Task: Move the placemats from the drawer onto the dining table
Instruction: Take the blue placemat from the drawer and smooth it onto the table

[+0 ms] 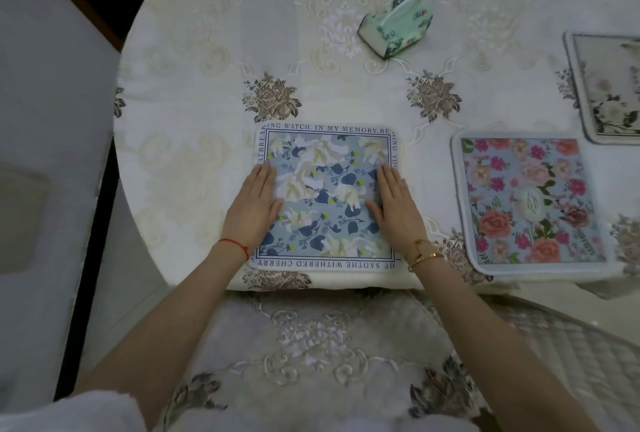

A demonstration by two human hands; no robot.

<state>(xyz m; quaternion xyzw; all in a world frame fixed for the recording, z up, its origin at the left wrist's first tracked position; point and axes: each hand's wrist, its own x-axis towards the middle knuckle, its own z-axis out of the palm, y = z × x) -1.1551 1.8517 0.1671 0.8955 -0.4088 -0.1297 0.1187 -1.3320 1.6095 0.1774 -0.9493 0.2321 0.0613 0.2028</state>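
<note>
On the desk (194,92) three placemats are lying; I am pressing my left hand (254,204) and right hand (396,204), both flat and released, on the blue mat (325,189).

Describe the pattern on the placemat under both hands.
Blue and cream floral placemat, lettered border; head view.

The tablecloth (214,92) is matt cream cloth with raised embroidery that catches a slight sheen. The blue placemat (325,189) looks like soft printed fabric, smooth and matt, with a stitched border. The pink floral placemat (530,203) seems the same padded cloth. The tissue pack (396,27) wears glossy plastic wrap. Metal bangles (424,253) gleam gold.
</note>
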